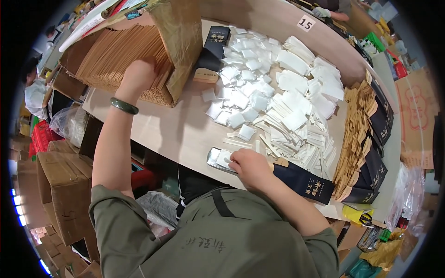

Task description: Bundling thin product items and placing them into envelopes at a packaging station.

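Observation:
My left hand, a dark bangle on its wrist, reaches into an open cardboard box at the far left. It is at a tightly packed row of brown paper sleeves; its fingers are blurred and partly hidden. By the table's near edge, my right hand has its fingers closed on a small white packet with a silvery end. Partly under the right wrist lies a dark blue paper sleeve with a tan end.
Small white sachets heap up mid-table, beside folded white papers. Filled dark-and-tan sleeves line the right side. Another dark sleeve lies beside the box. A raised board borders the far side. Scissors hang at the right corner.

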Demonstrator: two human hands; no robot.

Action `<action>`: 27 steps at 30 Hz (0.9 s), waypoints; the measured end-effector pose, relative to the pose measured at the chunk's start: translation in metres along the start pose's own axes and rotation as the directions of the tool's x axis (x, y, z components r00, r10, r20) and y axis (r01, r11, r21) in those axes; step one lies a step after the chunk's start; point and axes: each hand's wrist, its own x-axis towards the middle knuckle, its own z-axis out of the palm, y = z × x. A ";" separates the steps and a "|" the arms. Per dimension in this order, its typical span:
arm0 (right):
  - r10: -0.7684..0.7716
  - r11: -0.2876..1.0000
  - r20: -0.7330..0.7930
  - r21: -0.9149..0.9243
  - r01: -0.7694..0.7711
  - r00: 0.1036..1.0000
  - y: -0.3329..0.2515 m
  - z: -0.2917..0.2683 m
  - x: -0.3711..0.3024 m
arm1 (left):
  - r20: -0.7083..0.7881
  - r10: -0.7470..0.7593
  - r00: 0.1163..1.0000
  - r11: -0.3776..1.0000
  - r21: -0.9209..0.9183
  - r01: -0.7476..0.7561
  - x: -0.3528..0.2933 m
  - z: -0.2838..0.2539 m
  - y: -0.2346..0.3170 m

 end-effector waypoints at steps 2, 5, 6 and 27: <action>-0.081 0.983 -0.017 -0.164 0.077 0.997 -0.003 0.008 0.004 | -0.015 0.045 0.999 0.999 0.003 -0.045 0.001 0.001 0.000; -0.124 0.979 -0.136 -0.179 0.099 0.983 -0.009 0.000 -0.004 | -0.015 -0.054 0.998 0.998 0.015 0.054 -0.008 0.005 0.002; -0.119 0.980 -0.131 -0.173 0.096 0.984 -0.010 -0.005 -0.009 | -0.206 -0.135 0.969 0.982 -0.162 0.102 -0.020 0.003 -0.002; -0.144 0.969 -0.204 -0.227 0.096 0.968 0.025 -0.018 -0.061 | 0.010 0.216 0.976 0.542 -0.833 -0.111 -0.177 0.070 0.208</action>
